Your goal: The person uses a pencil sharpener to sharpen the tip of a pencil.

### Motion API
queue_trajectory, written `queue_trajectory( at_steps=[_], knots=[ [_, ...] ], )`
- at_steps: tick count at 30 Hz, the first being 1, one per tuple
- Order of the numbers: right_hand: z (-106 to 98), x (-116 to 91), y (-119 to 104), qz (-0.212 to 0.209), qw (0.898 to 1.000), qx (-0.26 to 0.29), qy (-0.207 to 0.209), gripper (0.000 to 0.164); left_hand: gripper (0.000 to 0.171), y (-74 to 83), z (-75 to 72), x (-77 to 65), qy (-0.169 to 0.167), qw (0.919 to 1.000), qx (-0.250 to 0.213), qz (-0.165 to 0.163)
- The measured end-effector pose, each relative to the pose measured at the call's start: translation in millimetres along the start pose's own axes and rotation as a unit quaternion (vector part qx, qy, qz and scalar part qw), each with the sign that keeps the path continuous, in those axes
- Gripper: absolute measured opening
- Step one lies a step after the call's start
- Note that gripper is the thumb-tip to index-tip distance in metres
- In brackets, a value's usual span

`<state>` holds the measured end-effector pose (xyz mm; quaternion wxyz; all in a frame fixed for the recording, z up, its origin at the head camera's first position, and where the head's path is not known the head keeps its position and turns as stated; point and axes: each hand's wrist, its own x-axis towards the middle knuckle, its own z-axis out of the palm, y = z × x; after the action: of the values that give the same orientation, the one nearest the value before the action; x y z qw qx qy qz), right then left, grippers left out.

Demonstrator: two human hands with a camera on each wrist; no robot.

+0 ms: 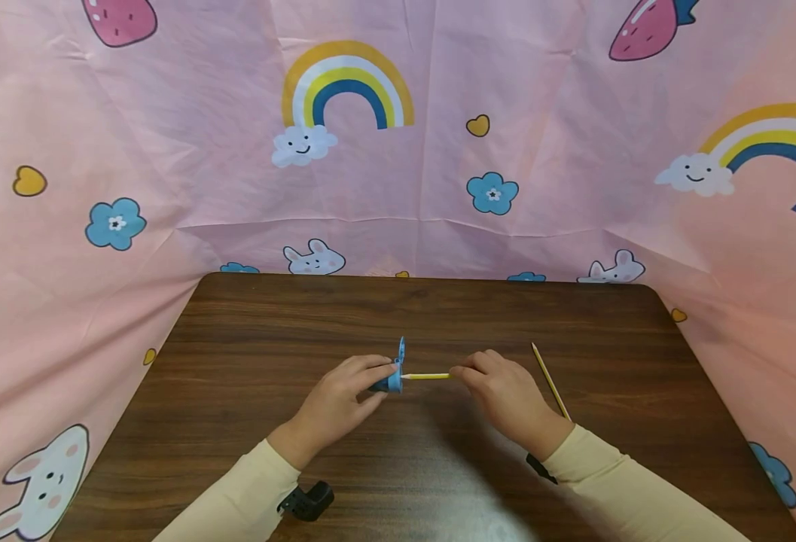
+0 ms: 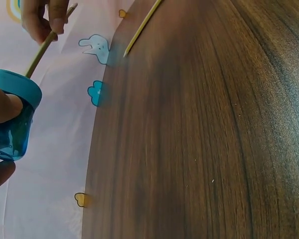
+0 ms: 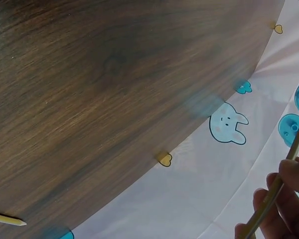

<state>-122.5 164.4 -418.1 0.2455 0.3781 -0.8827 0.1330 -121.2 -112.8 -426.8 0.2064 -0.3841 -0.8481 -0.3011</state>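
Note:
In the head view my left hand grips a small blue pencil sharpener with a see-through body. Its lid stands flipped up. The left wrist view shows a thumb pressed against the side of the sharpener. My right hand pinches a yellow pencil held level, its bare wood tip right at the sharpener's open end. From the right wrist the pencil runs between thumb and fingers towards the sharpener's blue face.
A second yellow pencil lies on the brown wooden table, beyond the right wrist, its point facing the far edge. Pink patterned cloth hangs behind the table and along both sides. Black wrist cameras sit under the sleeves.

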Motion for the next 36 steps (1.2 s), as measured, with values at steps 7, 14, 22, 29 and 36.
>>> queue_trajectory(
  at_steps=[7,14,22,29,36],
  knots=[
    [0.6,2.7,-3.4,-0.002,1.000,-0.003,-0.002,0.030,0.048,3.0,0.1,0.3,-0.017,0.9998,-0.001,-0.009],
    [1.8,3.2,-4.8,-0.010,1.000,-0.005,-0.003,0.031,0.048,4.3,1.4,-0.1,-0.019,0.9997,-0.007,-0.012],
    [3.9,4.2,-6.5,-0.022,1.000,-0.006,-0.001,0.030,0.046,6.5,2.5,-1.1,-0.022,0.9997,-0.003,-0.011],
    [4.9,4.5,-7.6,-0.022,1.000,-0.002,0.008,0.025,0.047,7.9,1.4,-1.3,-0.012,0.9999,-0.002,-0.008],
    [6.4,6.0,-9.7,-0.019,1.000,0.001,0.018,0.025,0.048,6.2,0.9,-3.2,-0.002,1.0000,-0.001,0.000]
  ],
)
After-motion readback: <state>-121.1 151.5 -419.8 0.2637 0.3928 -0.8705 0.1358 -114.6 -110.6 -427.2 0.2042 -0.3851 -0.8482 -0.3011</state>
